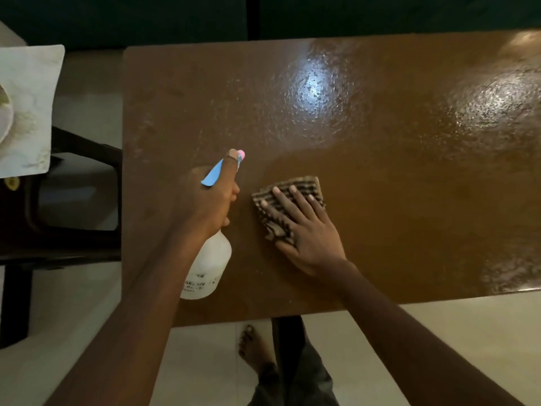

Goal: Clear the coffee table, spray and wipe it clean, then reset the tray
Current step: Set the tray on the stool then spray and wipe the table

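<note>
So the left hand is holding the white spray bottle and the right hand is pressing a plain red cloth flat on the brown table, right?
Not quite. The head view shows the cloth under the right hand is a striped brown-and-cream cloth, not plain red. The rest holds: the left hand grips the white plastic spray bottle, and the cloth lies flat on the brown table.

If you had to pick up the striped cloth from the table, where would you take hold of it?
Likely its far edge: the striped cloth lies flat on the table, and the right hand covers its near part. Come from above and pinch that exposed far edge.
</note>
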`<state>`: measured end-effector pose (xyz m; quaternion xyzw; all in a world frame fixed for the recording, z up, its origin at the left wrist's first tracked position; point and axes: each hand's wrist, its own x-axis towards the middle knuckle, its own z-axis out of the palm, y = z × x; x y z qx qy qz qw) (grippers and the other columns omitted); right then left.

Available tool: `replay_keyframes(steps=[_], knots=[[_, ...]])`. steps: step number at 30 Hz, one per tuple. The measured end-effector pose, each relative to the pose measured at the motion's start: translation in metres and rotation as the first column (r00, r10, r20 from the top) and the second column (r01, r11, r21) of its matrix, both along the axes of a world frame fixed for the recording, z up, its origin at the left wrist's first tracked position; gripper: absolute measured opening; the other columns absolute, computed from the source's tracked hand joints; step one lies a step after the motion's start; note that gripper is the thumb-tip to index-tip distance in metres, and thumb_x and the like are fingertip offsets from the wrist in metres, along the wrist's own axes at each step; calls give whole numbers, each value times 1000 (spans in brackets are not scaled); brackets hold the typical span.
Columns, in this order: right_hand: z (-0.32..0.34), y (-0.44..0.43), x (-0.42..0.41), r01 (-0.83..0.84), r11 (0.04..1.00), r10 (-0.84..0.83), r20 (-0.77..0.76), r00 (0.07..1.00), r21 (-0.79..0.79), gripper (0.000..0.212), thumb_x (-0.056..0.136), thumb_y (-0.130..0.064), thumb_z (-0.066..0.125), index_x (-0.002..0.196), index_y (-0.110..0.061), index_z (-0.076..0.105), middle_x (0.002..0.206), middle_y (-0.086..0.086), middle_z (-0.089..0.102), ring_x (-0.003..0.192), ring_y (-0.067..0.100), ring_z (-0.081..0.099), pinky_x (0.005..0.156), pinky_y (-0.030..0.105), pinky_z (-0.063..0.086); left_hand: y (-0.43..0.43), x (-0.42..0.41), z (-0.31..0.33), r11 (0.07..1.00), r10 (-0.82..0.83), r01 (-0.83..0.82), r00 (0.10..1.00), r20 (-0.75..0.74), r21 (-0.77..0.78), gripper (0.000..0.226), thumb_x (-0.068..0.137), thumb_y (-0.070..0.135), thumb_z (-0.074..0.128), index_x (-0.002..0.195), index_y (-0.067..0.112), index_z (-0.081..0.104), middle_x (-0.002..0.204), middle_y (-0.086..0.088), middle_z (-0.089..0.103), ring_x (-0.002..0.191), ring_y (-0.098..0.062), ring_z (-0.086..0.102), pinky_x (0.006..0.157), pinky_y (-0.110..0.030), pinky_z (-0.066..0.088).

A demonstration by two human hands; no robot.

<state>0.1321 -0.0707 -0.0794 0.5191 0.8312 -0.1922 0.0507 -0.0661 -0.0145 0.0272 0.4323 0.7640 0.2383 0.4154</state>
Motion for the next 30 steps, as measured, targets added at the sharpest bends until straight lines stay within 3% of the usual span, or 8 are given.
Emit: replay_keyframes(steps=[2, 6, 9, 11, 16, 20, 24, 30], knots=[[2, -9, 38, -4, 1000, 4, -14, 1000, 0, 69, 95, -61, 26, 155, -46, -2, 165, -15, -7, 152, 14, -11, 123, 41, -3, 8, 2, -1, 999, -13, 13, 1000, 2, -50, 61, 75, 76, 34, 70, 21, 60, 68, 2, 64, 50, -11, 58, 41, -16, 44], [6, 19, 93, 331, 944, -331, -7, 943, 0, 69, 93, -60, 24, 153, -48, -7, 164, -17, -6, 152, 14, -7, 123, 45, 4, 24, 10, -8, 994, -30, 36, 998, 62, -100, 67, 71, 80, 37, 71, 18, 62, 68, -2, 66, 55, -14, 60, 48, -25, 51], [3, 74, 76, 616, 787, -617, 32, 786, 34, 73, 93, -59, 20, 155, -23, 28, 166, -11, -7, 152, 17, -10, 123, 44, 0, 37, 14, -12, 996, -22, 25, 999, 37, -81, 60, 84, 71, 42, 74, 15, 64, 69, -3, 67, 54, -16, 60, 50, -27, 51], [2, 101, 43, 690, 723, -690, 52, 722, 35, 75, 93, -59, 22, 154, -17, 33, 166, -6, -8, 152, 21, -11, 123, 44, -2, 44, 14, -12, 999, -5, 7, 999, 40, -51, 56, 87, 66, 44, 74, 15, 64, 70, -3, 67, 56, -17, 61, 49, -27, 51], [7, 80, -18, 246, 969, -246, -16, 969, -8, 71, 95, -63, 19, 158, -36, 0, 166, -4, -10, 151, 22, -15, 123, 45, -3, 67, 18, -3, 999, 41, -40, 998, 54, -17, 60, 89, 65, 41, 75, 11, 64, 70, -3, 65, 55, -16, 59, 40, -20, 46], [6, 48, 14, -19, 998, 19, 0, 1000, -62, 69, 95, -66, 19, 156, -43, -3, 165, -12, -9, 151, 15, -17, 122, 41, -7, 90, 25, -3, 990, -27, 34, 998, 50, -137, 61, 86, 70, 39, 75, 15, 63, 76, -4, 67, 65, -18, 62, 51, -28, 52], [7, 37, 58, 85, 996, -85, 0, 996, -25, 69, 94, -62, 29, 156, -44, 2, 166, -11, 4, 153, 17, -3, 121, 40, -2, 107, 38, -4, 977, -104, 113, 993, 58, -181, 60, 83, 72, 39, 78, 17, 62, 78, -3, 66, 70, -18, 62, 64, -36, 56], [12, 61, 85, 406, 913, -408, -48, 912, -41, 69, 94, -62, 22, 149, -51, -18, 163, -20, -8, 152, 12, -9, 122, 36, -3, 124, 44, -15, 963, -177, 185, 983, 56, -195, 62, 85, 74, 35, 80, 16, 59, 70, -1, 60, 61, -13, 57, 49, -27, 48]])
